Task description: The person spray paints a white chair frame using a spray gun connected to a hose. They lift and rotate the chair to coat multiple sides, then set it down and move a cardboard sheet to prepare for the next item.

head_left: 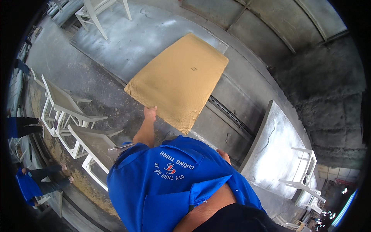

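Note:
A large tan cardboard sheet (177, 73) stretches out in front of me, above a grey platform dusted with white. My left hand (150, 113) is at the sheet's near edge, its fingers closed on that edge. Part of my right hand (223, 156) shows beside my blue shirt, to the right of the sheet's near corner. The shirt covers the rest of that hand, so its fingers and anything in them are hidden.
White chair frames (63, 104) stand on the left floor; another chair (98, 13) is on the far platform (116, 46). A chain track (232, 116) runs past the sheet. A white-dusted panel (274, 143) and chair (305, 174) are at right. People (29, 185) stand far left.

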Demonstrator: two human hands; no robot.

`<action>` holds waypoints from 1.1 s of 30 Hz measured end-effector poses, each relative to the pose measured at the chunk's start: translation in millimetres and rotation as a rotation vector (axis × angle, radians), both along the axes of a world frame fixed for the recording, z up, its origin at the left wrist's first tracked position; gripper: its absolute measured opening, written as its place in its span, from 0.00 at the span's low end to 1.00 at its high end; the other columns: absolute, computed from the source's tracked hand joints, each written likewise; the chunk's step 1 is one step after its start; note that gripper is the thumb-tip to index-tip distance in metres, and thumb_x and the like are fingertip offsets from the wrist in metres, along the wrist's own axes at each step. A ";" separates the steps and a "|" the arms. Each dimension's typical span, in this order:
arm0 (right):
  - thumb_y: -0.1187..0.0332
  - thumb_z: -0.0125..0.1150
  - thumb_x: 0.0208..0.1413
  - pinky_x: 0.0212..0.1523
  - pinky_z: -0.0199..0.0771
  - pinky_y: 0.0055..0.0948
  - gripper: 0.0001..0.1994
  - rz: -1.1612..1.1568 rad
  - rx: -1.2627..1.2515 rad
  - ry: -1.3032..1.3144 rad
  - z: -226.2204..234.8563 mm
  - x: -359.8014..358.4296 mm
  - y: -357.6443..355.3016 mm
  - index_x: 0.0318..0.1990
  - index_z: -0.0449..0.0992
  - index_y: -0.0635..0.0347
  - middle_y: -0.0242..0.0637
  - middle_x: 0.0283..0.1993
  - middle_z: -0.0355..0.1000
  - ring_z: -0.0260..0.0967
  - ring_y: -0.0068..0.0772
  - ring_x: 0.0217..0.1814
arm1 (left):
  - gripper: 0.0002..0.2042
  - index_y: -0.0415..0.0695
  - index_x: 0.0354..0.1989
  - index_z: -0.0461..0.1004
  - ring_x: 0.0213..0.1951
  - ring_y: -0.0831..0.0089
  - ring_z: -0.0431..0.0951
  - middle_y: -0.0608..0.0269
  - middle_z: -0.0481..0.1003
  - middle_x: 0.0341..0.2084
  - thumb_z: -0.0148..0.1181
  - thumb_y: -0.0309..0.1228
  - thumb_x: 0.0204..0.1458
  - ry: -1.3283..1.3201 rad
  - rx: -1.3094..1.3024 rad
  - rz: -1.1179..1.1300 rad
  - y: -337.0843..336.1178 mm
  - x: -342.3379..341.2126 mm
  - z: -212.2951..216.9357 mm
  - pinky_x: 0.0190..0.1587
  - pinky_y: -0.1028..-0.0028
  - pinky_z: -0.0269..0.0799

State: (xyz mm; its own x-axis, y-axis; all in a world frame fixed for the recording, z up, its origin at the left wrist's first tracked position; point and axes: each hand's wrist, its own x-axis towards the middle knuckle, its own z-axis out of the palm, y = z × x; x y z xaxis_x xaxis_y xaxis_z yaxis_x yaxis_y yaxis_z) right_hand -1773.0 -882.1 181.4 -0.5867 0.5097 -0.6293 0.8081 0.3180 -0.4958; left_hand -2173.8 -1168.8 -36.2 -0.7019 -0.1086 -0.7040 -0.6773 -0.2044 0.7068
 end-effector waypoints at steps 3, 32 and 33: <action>0.61 0.65 0.63 0.55 0.79 0.38 0.27 -0.184 0.011 -0.004 -32.5 42.3 4.4 0.64 0.72 0.68 0.53 0.54 0.80 0.80 0.43 0.56 | 0.25 0.43 0.61 0.68 0.44 0.63 0.81 0.55 0.78 0.51 0.63 0.14 0.55 -0.039 -0.069 0.005 -13.7 11.0 -19.7 0.43 0.63 0.79; 0.61 0.66 0.59 0.52 0.78 0.37 0.26 -0.468 0.038 0.034 -104.8 100.1 -17.7 0.60 0.76 0.69 0.48 0.48 0.82 0.80 0.39 0.51 | 0.22 0.43 0.62 0.73 0.45 0.63 0.81 0.54 0.80 0.51 0.66 0.20 0.57 0.091 -0.045 0.447 -29.8 -147.7 29.3 0.47 0.63 0.77; 0.61 0.66 0.59 0.52 0.78 0.36 0.25 -0.472 0.030 0.030 -105.2 101.4 -18.9 0.60 0.76 0.69 0.48 0.48 0.82 0.80 0.39 0.51 | 0.23 0.43 0.61 0.73 0.45 0.63 0.81 0.54 0.80 0.51 0.66 0.20 0.57 0.060 -0.094 0.415 -30.7 -151.6 25.1 0.48 0.63 0.77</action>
